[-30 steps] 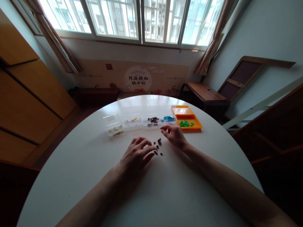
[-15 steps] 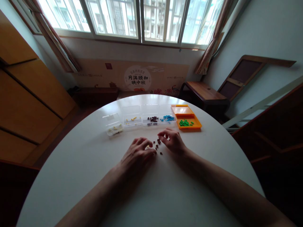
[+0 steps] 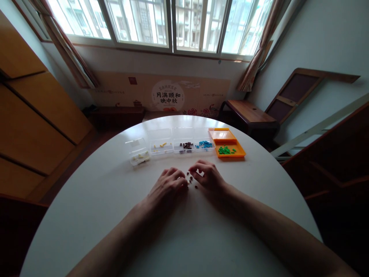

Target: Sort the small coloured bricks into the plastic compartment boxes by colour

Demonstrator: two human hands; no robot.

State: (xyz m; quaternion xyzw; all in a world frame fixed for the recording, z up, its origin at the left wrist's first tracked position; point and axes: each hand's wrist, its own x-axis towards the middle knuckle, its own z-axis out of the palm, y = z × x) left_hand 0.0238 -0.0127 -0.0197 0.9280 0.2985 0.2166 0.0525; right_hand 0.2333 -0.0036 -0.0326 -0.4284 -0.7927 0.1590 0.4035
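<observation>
Several small dark brown building bricks (image 3: 191,178) lie loose on the white table (image 3: 184,231), in the gap between my two hands. My left hand (image 3: 171,182) rests on the table just left of them. Its fingers are curled down towards the thumb, and whatever they hold is hidden. From the right, my right hand (image 3: 208,175) reaches over the bricks, thumb and forefinger brought together at the far end of the group. Anything in that pinch is too small to make out.
Behind the hands stands a row of open clear boxes with pale pieces (image 3: 143,156), yellow pieces (image 3: 163,145), dark brown pieces (image 3: 186,146) and blue pieces (image 3: 204,144). An orange case (image 3: 240,150) with green pieces (image 3: 226,150) ends the row at right.
My right hand has moved slightly left and nearer, now covering some brown bricks. The thumb and fingers of my left hand have closed together.
</observation>
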